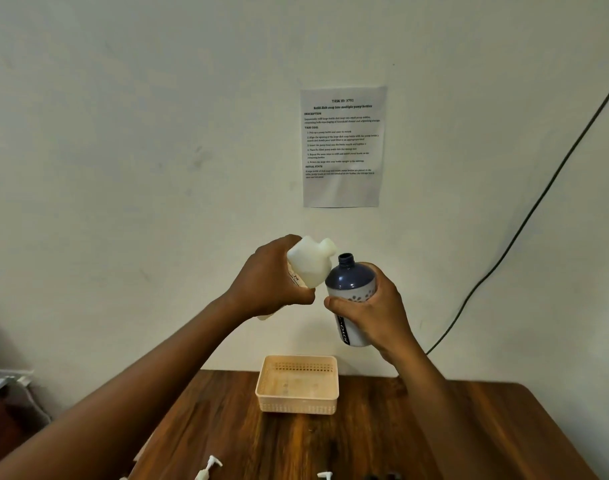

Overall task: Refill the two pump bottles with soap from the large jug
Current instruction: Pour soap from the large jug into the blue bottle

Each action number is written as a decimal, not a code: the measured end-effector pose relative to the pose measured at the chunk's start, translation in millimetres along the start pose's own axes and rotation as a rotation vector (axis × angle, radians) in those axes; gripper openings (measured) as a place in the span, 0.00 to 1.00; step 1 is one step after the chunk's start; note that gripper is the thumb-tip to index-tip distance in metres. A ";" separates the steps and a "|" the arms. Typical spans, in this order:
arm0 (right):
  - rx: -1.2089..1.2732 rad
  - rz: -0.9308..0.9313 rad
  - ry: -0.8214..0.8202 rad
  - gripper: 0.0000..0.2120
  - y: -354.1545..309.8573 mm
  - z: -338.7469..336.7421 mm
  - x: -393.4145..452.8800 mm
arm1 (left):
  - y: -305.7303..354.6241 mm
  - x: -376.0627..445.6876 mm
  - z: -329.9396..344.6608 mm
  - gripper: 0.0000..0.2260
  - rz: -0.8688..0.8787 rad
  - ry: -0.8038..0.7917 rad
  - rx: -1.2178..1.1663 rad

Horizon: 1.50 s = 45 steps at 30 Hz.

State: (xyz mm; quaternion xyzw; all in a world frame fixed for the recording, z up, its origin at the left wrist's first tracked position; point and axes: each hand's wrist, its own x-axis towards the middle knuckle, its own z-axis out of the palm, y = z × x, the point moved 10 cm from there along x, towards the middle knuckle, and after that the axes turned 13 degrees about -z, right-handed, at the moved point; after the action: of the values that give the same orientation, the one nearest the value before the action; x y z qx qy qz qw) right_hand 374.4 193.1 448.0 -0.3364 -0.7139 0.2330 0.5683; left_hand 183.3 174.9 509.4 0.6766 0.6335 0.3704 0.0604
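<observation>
My left hand grips a white jug, held up in front of the wall and tilted so its open spout points right. My right hand holds a dark blue and white bottle with no pump on it, its open neck just below and right of the jug's spout. The two mouths are close but apart, and no soap shows between them. Two white pump heads lie at the table's near edge.
A peach perforated plastic basket stands on the wooden table near the wall. A printed task sheet is taped to the wall. A dark cable runs down the wall at the right.
</observation>
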 end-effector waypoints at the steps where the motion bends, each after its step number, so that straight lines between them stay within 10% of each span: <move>1: -0.001 -0.002 0.001 0.30 -0.9 -1.1 0.4 | 2.8 0.7 -0.5 0.36 0.006 -0.003 0.014; 45: -0.076 -0.054 0.160 0.32 -15.2 -18.3 -3.0 | 55.0 16.7 -20.1 0.33 0.152 -0.086 0.288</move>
State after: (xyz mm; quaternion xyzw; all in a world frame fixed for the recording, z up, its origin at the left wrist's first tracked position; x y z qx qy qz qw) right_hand 389.3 179.8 461.5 -0.3559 -0.6833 0.1630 0.6163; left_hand 215.1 171.7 561.3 0.7395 0.6238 0.2499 -0.0385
